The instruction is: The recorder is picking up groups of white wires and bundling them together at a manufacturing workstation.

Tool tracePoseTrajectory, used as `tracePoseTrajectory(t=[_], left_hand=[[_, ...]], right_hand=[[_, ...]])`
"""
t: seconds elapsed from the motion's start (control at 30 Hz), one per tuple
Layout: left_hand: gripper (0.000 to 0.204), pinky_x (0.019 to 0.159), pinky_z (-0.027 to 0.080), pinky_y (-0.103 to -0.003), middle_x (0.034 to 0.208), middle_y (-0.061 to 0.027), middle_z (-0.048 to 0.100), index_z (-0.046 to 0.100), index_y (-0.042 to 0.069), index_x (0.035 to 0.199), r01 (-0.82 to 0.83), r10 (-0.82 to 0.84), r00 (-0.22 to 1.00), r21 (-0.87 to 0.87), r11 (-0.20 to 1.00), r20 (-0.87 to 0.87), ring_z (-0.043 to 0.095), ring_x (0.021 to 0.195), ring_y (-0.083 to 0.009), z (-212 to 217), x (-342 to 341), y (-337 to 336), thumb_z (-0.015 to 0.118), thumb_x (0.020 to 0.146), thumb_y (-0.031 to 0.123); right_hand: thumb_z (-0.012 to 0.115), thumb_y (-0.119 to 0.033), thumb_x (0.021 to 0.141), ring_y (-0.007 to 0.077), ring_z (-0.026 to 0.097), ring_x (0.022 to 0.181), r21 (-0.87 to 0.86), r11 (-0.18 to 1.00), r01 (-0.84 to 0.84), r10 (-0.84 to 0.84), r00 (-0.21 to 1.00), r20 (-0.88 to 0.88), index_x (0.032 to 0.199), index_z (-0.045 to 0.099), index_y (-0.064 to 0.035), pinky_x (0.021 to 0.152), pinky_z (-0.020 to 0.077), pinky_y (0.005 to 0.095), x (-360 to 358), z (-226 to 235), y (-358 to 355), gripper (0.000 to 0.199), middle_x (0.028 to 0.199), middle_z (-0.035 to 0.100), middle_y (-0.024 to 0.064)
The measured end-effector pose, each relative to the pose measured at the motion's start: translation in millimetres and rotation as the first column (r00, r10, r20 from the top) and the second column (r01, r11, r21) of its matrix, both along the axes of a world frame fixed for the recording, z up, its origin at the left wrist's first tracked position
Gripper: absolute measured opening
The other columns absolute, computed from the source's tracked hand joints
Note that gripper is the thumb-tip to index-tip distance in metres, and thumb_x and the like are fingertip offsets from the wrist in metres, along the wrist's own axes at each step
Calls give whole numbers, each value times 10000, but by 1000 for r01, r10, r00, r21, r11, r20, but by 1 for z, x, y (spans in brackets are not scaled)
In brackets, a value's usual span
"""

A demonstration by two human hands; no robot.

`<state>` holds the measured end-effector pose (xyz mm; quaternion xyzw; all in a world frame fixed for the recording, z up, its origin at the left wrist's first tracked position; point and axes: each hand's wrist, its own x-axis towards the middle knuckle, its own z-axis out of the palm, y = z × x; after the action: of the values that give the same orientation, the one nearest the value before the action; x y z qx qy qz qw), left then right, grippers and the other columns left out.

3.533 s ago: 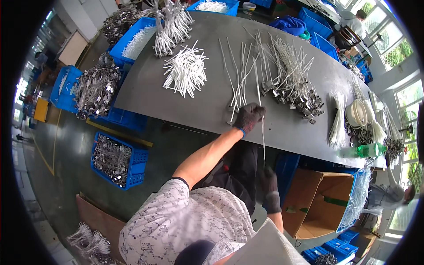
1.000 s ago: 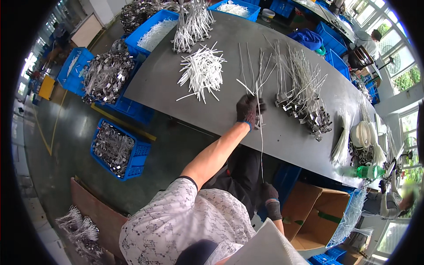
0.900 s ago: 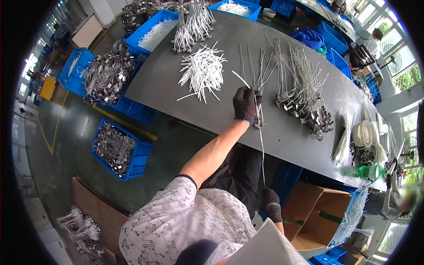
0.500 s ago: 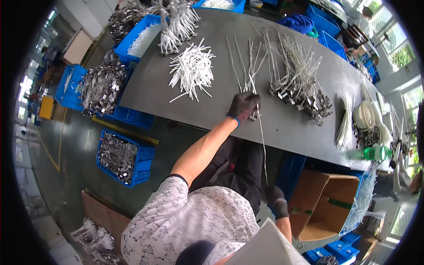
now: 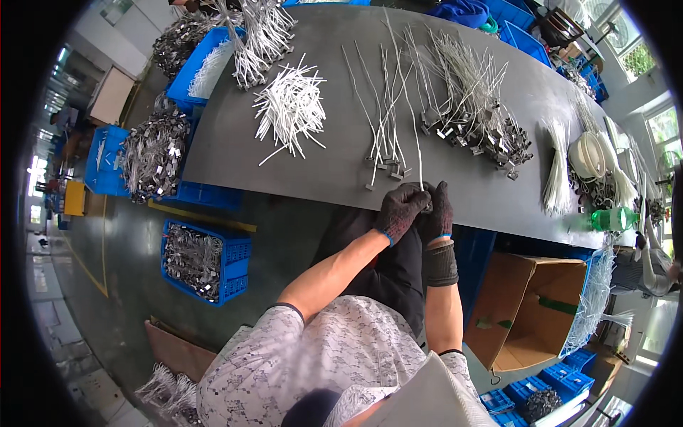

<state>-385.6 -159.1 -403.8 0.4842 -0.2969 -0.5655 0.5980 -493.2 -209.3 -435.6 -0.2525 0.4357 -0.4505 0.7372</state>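
Observation:
My gloved left hand point(image 5: 400, 212) is closed in a pinch at the table's front edge. A long thin wire with a white sleeve point(image 5: 420, 169) on its lower part rises from its fingertips and runs far across the tabletop. My gloved right hand point(image 5: 437, 212) is against it, fingers curled and thumb up; a small dark piece shows between the hands, too hidden to name. Just beyond my left hand lie several wires with metal clips point(image 5: 390, 167) at their near ends. To the left is a heap of short white tubes point(image 5: 290, 107); to the right, a larger pile of clipped wires point(image 5: 484, 132).
A bundle of white strands point(image 5: 557, 167) and a green bottle point(image 5: 615, 219) are at the table's right end. A cardboard box point(image 5: 523, 313) stands below it. Blue crates, one full of clipped wires point(image 5: 192, 260), stand on the left floor.
My right hand has come up from low beside my lap to meet the left. My left hand has moved back toward the table edge, leaving clipped wires lying uncovered. The view has shifted slightly.

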Motion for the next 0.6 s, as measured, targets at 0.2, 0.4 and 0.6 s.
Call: tracePoseTrajectory(t=[0.2, 0.4, 0.6], left_hand=[[181, 752, 546, -258, 904, -7, 722, 731, 21, 1049, -28, 20, 990, 56, 998, 139, 659, 821, -87, -14, 31, -20, 666, 961, 165], [282, 666, 555, -295, 840, -28, 676, 697, 71, 1016, 165, -229, 968, 427, 889, 104, 652, 762, -100, -11, 109, -51, 617, 989, 341], [359, 701, 564, -446, 878, -178, 714, 707, 68, 1032, -89, -88, 639, 187, 978, 764, 721, 816, -301, -45, 157, -66, 607, 933, 398]], right_hand=[[467, -450, 1038, 195, 649, 679, -228, 935, -273, 123, 849, -514, 1207, 625, -29, 620, 522, 340, 5, -4, -31, 480, 923, 709, 122], [627, -313, 969, 201, 634, 639, -275, 953, 129, -287, 682, -673, 1415, 453, -95, 467, 485, 317, -33, -53, -148, 527, 938, 642, 113], [704, -297, 888, 233, 666, 776, -72, 979, 189, -202, 934, -295, 1261, 600, -87, 598, 546, 385, -82, -82, -234, 440, 957, 660, 95]])
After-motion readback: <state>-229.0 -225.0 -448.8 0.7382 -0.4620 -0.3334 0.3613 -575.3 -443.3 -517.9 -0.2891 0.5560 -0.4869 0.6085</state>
